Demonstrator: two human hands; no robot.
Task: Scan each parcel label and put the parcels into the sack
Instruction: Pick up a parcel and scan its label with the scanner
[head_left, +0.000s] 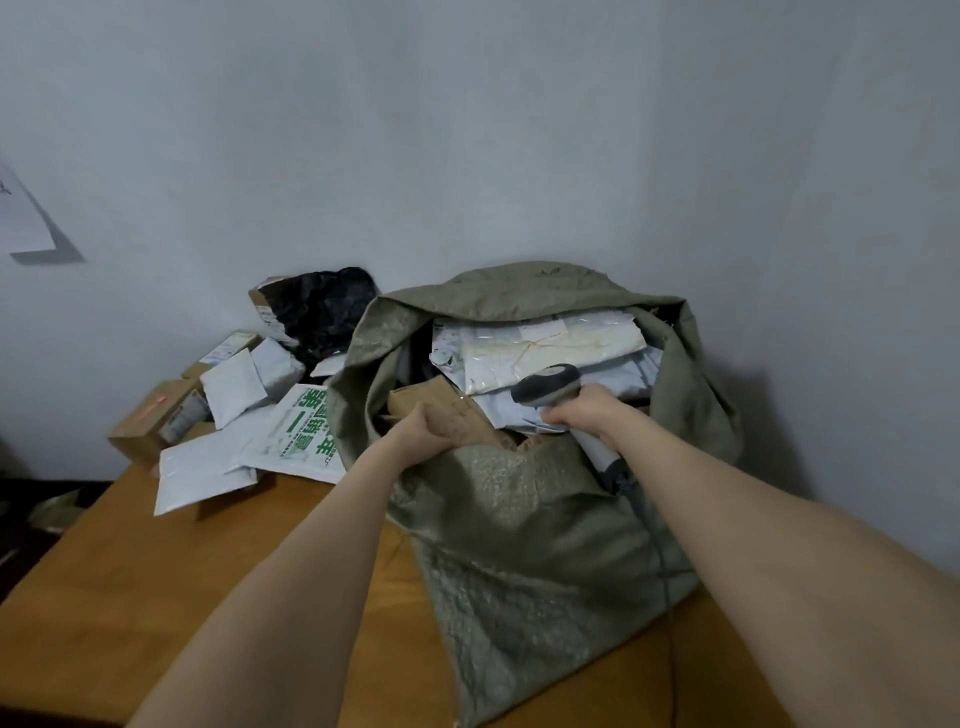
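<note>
A grey-green woven sack (530, 545) stands open on the wooden table (156, 597), stuffed with white mailers (540, 348) and a brown cardboard box (452, 410). My left hand (423, 434) grips the sack's near rim, right beside that brown box. My right hand (584, 413) holds a grey handheld scanner (548, 382) over the sack's mouth, its head pointing left and its cable (657, 545) trailing down the sack's front. A red scan line falls on a cardboard box (150, 421) in the pile to the left.
To the left of the sack lie loose parcels: white mailers (208, 473), one with green print (306, 431), small cardboard boxes and a black plastic bag (324, 306). A pale wall stands close behind. The table's left edge drops to a dark floor.
</note>
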